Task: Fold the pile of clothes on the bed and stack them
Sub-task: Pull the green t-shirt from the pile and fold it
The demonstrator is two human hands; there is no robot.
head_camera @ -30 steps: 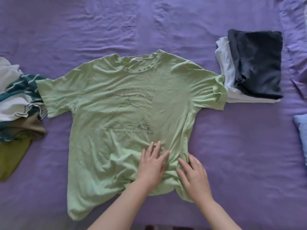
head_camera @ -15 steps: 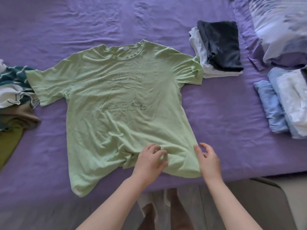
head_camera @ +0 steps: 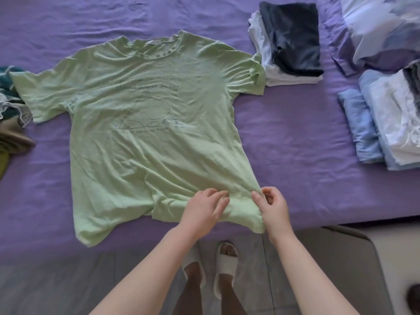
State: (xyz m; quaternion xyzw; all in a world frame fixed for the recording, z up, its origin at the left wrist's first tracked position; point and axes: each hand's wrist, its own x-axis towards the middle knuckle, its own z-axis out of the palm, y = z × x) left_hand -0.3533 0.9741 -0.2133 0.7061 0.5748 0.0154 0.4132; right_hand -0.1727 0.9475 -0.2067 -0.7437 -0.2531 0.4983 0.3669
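Home bedroom. Bed [head_camera: 295, 137] with wrinkled purple sheet fills most of view. Pillow [head_camera: 384, 30] in pale patterned case at far right corner. Household laundry spread over sheet: green t-shirt [head_camera: 145, 137] laid flat, folded dark-and-white stack [head_camera: 291, 42] beyond it, folded blue-and-white stack [head_camera: 386, 123] at right, unfolded heap [head_camera: 13, 114] at left edge. Grey tiled floor [head_camera: 56, 287] beside bed. Person stands there in white house slippers [head_camera: 225, 264].

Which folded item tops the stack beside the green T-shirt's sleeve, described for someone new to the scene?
On the purple bed sheet, look just past the sleeve of the green T-shirt that reaches toward the pillow side. There sits a two-piece stack: the dark navy folded garment on top, the only dark piece, over a white folded garment.
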